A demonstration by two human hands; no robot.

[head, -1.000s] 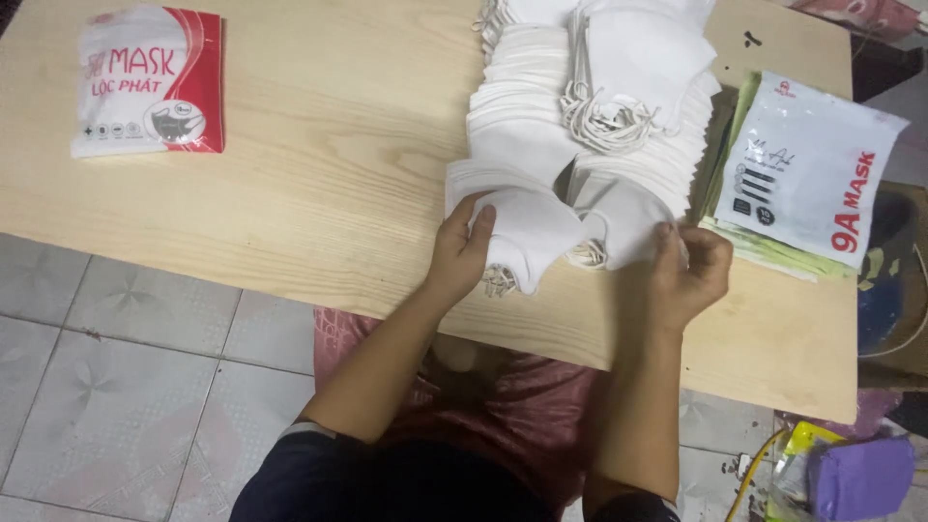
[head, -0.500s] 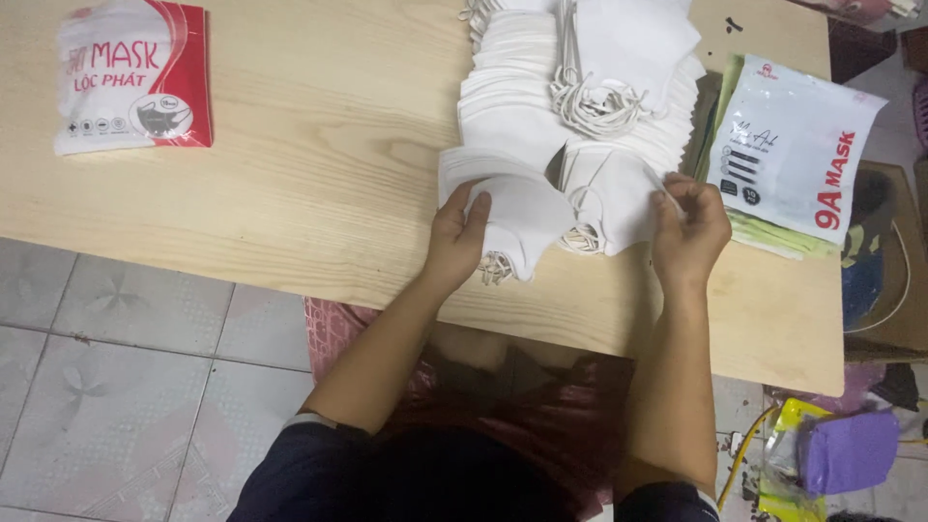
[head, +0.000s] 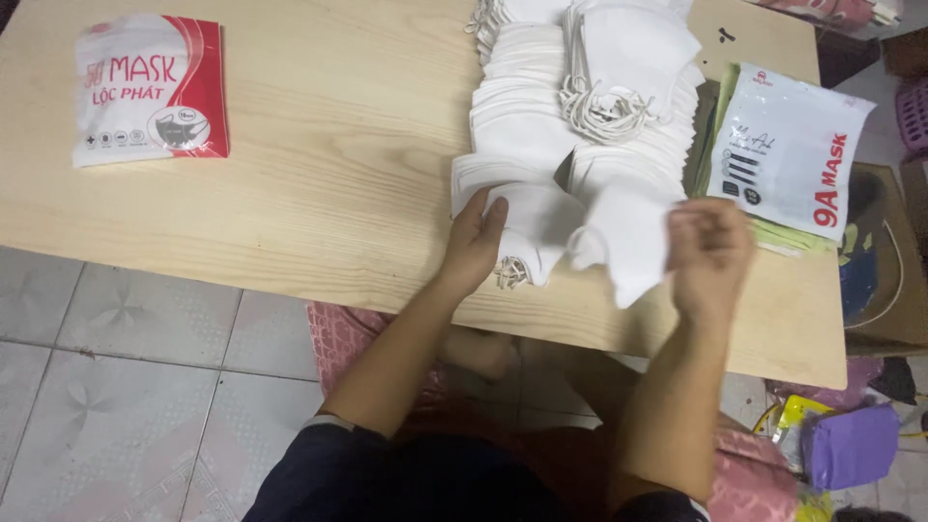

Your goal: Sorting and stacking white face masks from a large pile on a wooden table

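since half a second ago the right hand (head: 709,253) has lifted off the table and drawn a white mask (head: 628,242) up from the near end of the pile — earlier that hand lay low against the masks by the table edge. now it is blurred, its fingers curled shut on the mask's right edge, and the mask hangs tilted over the front part of the wooden table (head: 319,193). left hand (head: 474,242) lies flat with fingers loosely spread, pressing on another folded white mask (head: 532,227) whose ear loops bunch at the near tip, close to the table's front edge. behind both hands, overlapping rows of white masks (head: 541,106) run away toward the far edge, and a second stack with a knot of ear loops (head: 609,111) sits on top of them. just to the right lies a white printed mask pouch (head: 788,145) on some greenish sheets. well apart, at the far left corner, rests a red-and-white mask packet (head: 150,92). under the table — tiled floor (head: 126,387) and a pink patterned cloth.
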